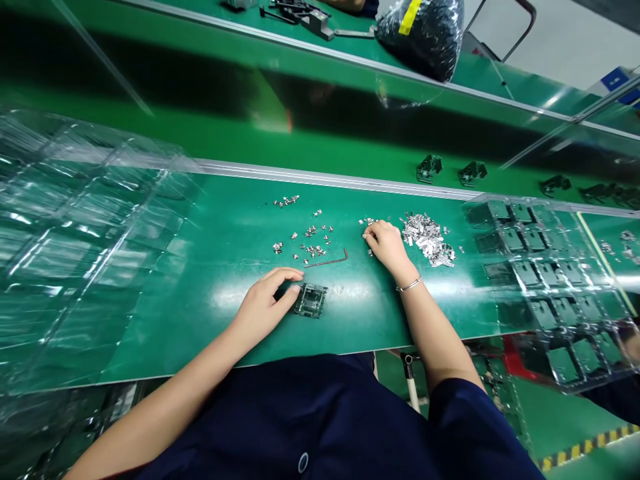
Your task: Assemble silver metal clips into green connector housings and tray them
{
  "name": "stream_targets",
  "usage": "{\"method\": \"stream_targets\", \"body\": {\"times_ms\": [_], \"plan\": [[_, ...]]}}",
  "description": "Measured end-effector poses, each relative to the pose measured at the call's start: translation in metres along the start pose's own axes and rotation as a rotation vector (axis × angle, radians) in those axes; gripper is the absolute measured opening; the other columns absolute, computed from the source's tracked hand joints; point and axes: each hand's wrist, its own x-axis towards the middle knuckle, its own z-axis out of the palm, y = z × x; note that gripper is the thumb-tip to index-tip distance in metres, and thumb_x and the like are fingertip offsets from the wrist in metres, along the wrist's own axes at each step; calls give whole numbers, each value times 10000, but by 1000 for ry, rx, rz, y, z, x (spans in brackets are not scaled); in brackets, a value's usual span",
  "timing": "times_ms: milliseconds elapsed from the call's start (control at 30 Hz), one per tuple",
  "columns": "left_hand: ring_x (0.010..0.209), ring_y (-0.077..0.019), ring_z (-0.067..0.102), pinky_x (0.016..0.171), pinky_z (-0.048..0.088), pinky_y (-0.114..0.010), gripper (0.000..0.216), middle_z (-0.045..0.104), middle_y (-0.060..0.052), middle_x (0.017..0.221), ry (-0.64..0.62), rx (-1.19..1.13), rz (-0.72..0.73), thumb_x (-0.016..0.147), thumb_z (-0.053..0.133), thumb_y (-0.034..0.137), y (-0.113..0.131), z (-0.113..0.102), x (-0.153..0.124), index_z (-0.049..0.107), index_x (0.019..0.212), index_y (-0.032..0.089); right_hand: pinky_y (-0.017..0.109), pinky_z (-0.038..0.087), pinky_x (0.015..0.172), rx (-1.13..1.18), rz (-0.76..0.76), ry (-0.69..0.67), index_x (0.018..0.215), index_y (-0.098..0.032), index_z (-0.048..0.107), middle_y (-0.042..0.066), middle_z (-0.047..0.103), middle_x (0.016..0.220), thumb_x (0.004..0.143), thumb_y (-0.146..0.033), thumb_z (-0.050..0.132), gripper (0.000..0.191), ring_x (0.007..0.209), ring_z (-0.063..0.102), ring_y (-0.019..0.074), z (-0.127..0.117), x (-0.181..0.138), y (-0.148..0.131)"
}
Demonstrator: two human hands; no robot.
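A small dark square frame-like part (311, 301) lies on the green tabletop in front of me. My left hand (267, 297) has its thumb and fingertips closed at the part's upper left corner. Further out to the right, my right hand (387, 241) reaches down with its fingers pinched together at the table. Small shiny metal pieces (369, 221) lie right beside those fingertips; what is between them is hidden. Just right of this hand sits a heap of small silvery metal pieces (427, 237). An L-shaped hex key (327, 261) rests beyond the dark part.
Loose metal pieces (314, 251) are scattered around the hex key. Clear compartment trays stand at left (90, 220) and right (555, 287), the right one holding dark parts. More dark parts (429, 169) line the back ledge. A black plastic bag (425, 37) sits on the upper shelf.
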Motion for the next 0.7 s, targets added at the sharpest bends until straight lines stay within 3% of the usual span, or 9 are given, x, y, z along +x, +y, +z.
{"method": "stream_targets", "body": {"times_ms": [200, 367, 567, 700], "plan": [[994, -203, 633, 764, 522, -297, 199, 693, -24, 1035, 48, 41, -13, 859, 466, 290, 11, -11, 7, 629, 953, 226, 355, 329, 801, -95, -15, 5, 846, -163, 610, 100, 621, 893, 914, -179, 464, 162, 866, 545, 251, 0, -3, -1], [946, -195, 642, 710, 515, -274, 202, 700, -16, 989, 37, 38, 3, 863, 463, 298, 17, -11, 7, 637, 935, 224, 363, 323, 832, -68, -146, -1, 1038, -195, 609, 90, 621, 1014, 919, -156, 461, 193, 940, 521, 255, -3, 3, 3], [906, -179, 647, 787, 511, -284, 193, 705, -6, 955, 32, 30, 20, 865, 468, 285, 16, -12, 4, 645, 911, 223, 406, 303, 916, -210, -257, -29, 935, -146, 614, 115, 606, 895, 946, -188, 411, 207, 863, 500, 254, 1, 14, 2], [867, -173, 644, 766, 514, -280, 201, 708, -11, 932, 76, 7, 12, 862, 470, 291, 18, -15, 1, 658, 879, 221, 454, 289, 975, -170, -213, 46, 902, -139, 589, 119, 588, 845, 951, -163, 325, 270, 825, 492, 254, -2, 10, -12]]}}
